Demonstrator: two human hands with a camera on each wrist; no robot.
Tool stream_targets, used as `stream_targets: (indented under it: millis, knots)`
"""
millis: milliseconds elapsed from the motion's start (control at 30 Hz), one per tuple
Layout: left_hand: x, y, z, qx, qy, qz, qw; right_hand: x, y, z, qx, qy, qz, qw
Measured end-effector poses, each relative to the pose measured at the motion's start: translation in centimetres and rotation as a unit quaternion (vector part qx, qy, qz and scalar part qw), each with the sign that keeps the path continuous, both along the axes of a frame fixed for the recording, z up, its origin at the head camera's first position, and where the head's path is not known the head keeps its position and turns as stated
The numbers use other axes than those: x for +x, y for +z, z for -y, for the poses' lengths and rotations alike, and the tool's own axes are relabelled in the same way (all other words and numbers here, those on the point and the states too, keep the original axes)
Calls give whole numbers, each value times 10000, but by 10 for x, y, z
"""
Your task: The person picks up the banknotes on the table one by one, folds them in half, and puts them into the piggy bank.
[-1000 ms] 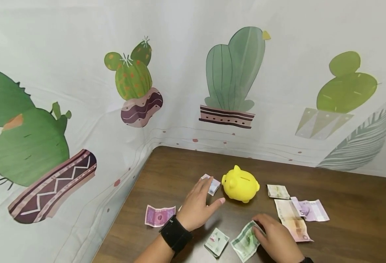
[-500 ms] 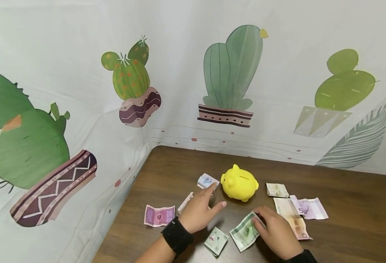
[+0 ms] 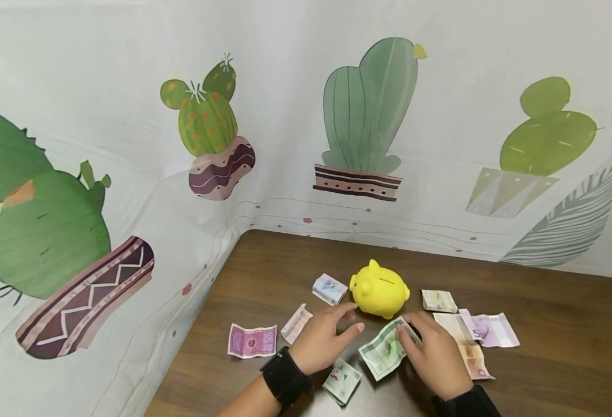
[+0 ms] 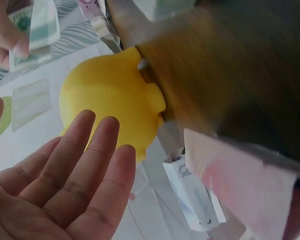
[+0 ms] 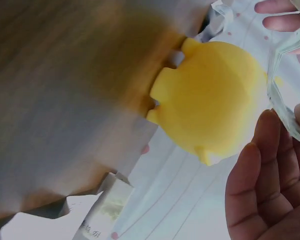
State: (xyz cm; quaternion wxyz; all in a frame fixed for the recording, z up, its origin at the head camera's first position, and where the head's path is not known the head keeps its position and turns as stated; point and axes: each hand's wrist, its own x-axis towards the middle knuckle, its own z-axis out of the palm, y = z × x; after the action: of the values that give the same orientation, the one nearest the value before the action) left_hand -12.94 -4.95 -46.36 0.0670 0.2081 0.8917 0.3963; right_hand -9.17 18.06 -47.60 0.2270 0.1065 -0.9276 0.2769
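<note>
**Green note held just in front of the yellow piggy bank**

Nearest the wearer, well in front of the piggy bank (image 3: 380, 288), a small folded green-and-white note (image 3: 341, 381) lies flat on the brown table (image 3: 545, 359), between the two wrists. A little closer to the piggy bank, a green banknote (image 3: 386, 355) is pinched at its far edge by the curled fingers and thumb of the right hand (image 3: 433, 354); its near end is seen raised off the wood and tilted, probably so that it can be handled freely. The left hand (image 3: 323, 341) is held with fingers straight and loosely spread, nothing gripped, its fingertips just short of the piggy bank's near-left side, as though the toy were to be steadied. In the left wrist view the palm is shown open beside the yellow body.

To the left of the piggy bank, a purple note (image 3: 252, 340) and a pale folded note (image 3: 296, 323) are laid flat, with a folded white-and-blue note (image 3: 329, 289) just beside the snout. To its right, a small folded note (image 3: 439, 301), a tan note (image 3: 464, 346) and a mauve note (image 3: 488, 330) are spread out, the last two overlapping. The coin slot on the back faces upward. Behind the piggy bank, a cactus-print cloth (image 3: 285, 116) is hung around the table.
</note>
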Motion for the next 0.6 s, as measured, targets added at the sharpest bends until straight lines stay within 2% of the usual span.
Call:
stream_targets:
  millis: [200,367,600]
  knots:
    - [2,-2,-1,328,-121,326,9989,-8,5,5,-144,-28,14,9999]
    - [2,-3,-3,780,-296,572,9949,-15,11,8,-304,-88,-69,9995]
    - [3,-1,-6,1219,-179,802,9891,-22,19,6,-474,-56,-252,9985]
